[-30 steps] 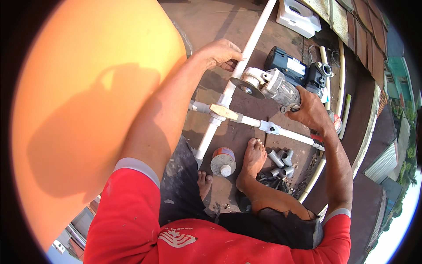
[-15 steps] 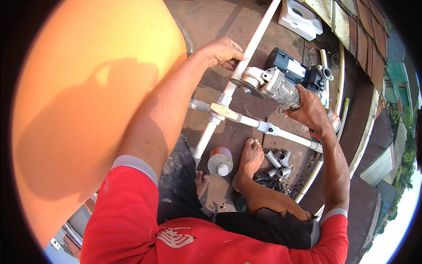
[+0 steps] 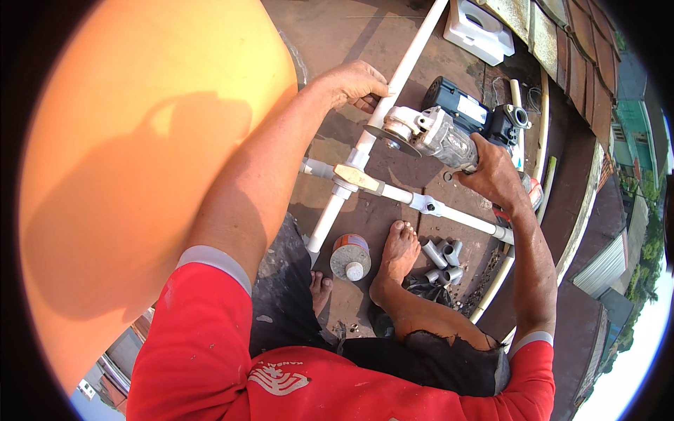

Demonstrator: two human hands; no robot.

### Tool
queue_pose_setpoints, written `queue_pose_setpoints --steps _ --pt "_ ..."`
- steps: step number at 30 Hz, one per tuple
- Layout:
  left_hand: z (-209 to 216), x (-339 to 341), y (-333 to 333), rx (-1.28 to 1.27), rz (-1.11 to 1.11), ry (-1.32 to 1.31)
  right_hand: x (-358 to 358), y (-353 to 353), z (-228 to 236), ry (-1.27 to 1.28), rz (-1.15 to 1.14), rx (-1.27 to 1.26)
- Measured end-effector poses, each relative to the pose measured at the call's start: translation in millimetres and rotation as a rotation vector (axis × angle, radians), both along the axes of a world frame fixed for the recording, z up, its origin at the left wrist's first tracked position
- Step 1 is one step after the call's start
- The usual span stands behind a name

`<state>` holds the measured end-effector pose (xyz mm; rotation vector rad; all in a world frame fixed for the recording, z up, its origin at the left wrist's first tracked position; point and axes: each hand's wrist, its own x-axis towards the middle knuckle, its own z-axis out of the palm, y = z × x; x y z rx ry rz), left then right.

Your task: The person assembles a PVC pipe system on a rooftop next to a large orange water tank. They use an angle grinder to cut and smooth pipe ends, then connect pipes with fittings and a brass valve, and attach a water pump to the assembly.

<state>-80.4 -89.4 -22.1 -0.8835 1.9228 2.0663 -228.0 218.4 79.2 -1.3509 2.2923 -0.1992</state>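
My left hand (image 3: 359, 84) is closed on a long white plastic pipe (image 3: 415, 50), its thumb and fingers on the pipe's left side. In my right hand (image 3: 490, 168) is a grey angle grinder (image 3: 449, 144), gripped by its body. The grinder's thin dark disc (image 3: 408, 149) lies across the pipe, just below my left hand; whether it has cut in, I cannot tell. Farther down, the pipe meets a crosswise pipe (image 3: 463, 217) with a blue-white fitting (image 3: 426, 203). A tan, elongated block (image 3: 358, 177) rests over their junction.
A huge orange rounded tank (image 3: 140, 210) fills the left. Beyond the grinder are a dark motor pump (image 3: 460, 105) and a white foam box (image 3: 479, 31). A round can (image 3: 350, 258) stands between my bare feet, near several grey pipe fittings (image 3: 442, 261). Roof tiles (image 3: 586, 63) border the right.
Almost nothing differs. The whole view has shifted very slightly, while both hands keep their grips and the grinder's disc stays at the same place on the pipe.
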Motion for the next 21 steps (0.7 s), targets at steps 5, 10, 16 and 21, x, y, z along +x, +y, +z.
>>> queue_pose_setpoints --steps 5,10,16,21 --pt "0.4 -0.7 1.3 0.0 0.002 0.002 -2.0 0.3 -2.6 -0.01 -0.004 -0.01" --pt "-0.1 -0.8 -0.5 0.009 -0.008 -0.005 -2.0 -2.4 -2.3 -0.024 -0.011 0.028" --pt "-0.2 0.6 -0.8 0.008 -0.01 -0.007 -4.0 -4.5 -5.0 -0.031 -0.001 0.046" --pt "3.5 -1.7 0.2 0.006 -0.014 -0.015 -3.8 -3.7 -4.7 -0.03 -0.011 0.042"
